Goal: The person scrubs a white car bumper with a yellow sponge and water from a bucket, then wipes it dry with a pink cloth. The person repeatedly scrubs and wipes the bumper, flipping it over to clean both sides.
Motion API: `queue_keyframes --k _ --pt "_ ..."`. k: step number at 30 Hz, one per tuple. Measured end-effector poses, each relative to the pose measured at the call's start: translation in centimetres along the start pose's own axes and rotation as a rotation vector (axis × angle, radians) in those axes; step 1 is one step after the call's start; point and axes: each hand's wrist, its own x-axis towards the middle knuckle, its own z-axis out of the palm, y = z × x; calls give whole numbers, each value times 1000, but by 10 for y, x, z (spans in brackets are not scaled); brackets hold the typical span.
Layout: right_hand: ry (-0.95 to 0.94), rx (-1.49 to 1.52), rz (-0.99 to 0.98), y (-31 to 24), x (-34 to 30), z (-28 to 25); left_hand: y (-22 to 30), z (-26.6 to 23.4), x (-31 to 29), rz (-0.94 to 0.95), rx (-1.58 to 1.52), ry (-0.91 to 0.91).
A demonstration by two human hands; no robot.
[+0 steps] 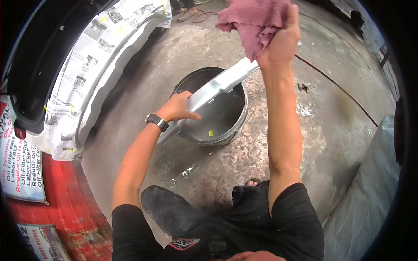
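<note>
A long silver trim piece (220,86), probably a car part, slants across the top of a round dark tub (237,130). Around its lower left part my left hand (176,107) is closed, with a black watch on the wrist. Higher up, my right hand (281,45) grips a crumpled dusty-pink cloth (261,21) by the far end of the trim piece. Whether the cloth touches the piece is hard to tell. Inside the tub, a small yellow-green scrap (210,133) shows against a grey surface that looks like murky water.
At left stands a curved white panel masked with newspaper (80,80), beside a black shell (35,56). Printed banners (21,161) lie against a red surface (74,191). A thin hose (335,82) crosses the wet concrete floor; grey plastic sheeting (365,191) hangs at right.
</note>
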Motion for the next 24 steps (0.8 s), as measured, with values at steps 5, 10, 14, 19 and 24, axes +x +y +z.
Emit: queue_keyframes --k 5,10,14,19,24 --pt "345 -331 -85 28 -7 -6 -5 15 1 29 75 94" --pt "108 -912 -62 71 -37 8 -12 1 -3 161 156 319" --pt "-571 -1680 -305 116 -79 25 10 -44 -46 312 263 643" --pt "-688 -1856 -528 143 -96 10 18 -64 -101 210 586 936" --pt "-548 -1981 -858 136 -71 24 21 -77 -165 214 739 1054"
